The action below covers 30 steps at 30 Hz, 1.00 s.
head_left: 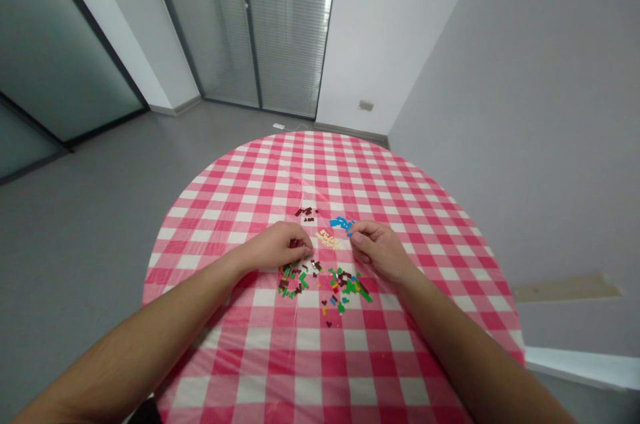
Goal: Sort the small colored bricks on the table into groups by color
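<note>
Small coloured pieces lie in groups on the checked tablecloth. My right hand (379, 249) is closed at the right edge of the blue pieces (341, 223), its thumb and fingers pinched together; anything between them is too small to make out. Left of the cream pieces (327, 240), my left hand (284, 244) rests with curled fingers, and what its fingertips hold, if anything, is hidden. Dark brown pieces (307, 213) lie beyond it. Nearer to me are two mixed piles, one of green and brown pieces (292, 281), the other mostly green with several colours (353, 285).
The round table (300, 171) has a red and white checked cloth. Behind it stand glass doors (287, 31) with blinds and a white wall (380, 24). A small white object (279, 126) lies on the floor past the far edge. A grey wall rises at the right.
</note>
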Tool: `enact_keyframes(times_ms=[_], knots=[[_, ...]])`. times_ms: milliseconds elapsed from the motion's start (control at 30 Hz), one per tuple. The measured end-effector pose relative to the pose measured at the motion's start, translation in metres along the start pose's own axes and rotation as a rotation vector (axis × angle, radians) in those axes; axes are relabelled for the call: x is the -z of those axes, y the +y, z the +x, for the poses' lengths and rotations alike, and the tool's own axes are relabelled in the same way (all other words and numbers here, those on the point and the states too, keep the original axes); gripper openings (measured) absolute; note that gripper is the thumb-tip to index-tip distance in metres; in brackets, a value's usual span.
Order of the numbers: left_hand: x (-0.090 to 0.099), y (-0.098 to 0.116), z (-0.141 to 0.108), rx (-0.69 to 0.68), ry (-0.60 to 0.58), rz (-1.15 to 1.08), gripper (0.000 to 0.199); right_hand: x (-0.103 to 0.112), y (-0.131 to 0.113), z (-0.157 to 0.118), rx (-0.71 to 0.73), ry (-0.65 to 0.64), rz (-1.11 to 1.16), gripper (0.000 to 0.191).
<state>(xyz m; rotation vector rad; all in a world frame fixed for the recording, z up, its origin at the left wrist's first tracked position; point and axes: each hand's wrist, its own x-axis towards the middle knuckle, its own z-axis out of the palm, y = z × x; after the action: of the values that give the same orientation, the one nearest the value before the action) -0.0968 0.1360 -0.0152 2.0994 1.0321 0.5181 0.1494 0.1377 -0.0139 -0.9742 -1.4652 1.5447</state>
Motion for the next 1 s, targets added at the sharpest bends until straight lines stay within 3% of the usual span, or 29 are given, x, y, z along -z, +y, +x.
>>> enact_keyframes(times_ms=[100,167,300,400,533,667,1000], knots=[[0.001,0.0,0.0,0.003,-0.009,0.001,0.016,0.004,0.003,0.002,-0.003,0.017,0.083,0.038],[0.001,0.0,0.0,0.003,-0.017,0.004,0.016,0.006,0.003,0.004,0.032,0.089,-0.037,0.036],[0.001,0.001,0.0,0.002,-0.018,0.014,0.016,0.013,-0.001,0.008,0.199,0.247,-0.632,0.023],[0.0,0.0,-0.001,0.005,-0.012,0.019,0.016,0.017,-0.003,0.009,0.234,0.208,-1.02,0.02],[-0.001,-0.002,-0.001,0.006,-0.006,0.012,0.016,0.014,-0.004,0.01,0.154,0.127,-1.324,0.024],[0.0,-0.001,-0.001,0.011,-0.012,0.007,0.016,0.007,-0.003,0.012,0.119,0.064,-1.457,0.026],[0.002,0.002,-0.001,0.013,-0.02,0.004,0.015,0.008,0.001,0.013,0.099,0.003,-1.509,0.031]])
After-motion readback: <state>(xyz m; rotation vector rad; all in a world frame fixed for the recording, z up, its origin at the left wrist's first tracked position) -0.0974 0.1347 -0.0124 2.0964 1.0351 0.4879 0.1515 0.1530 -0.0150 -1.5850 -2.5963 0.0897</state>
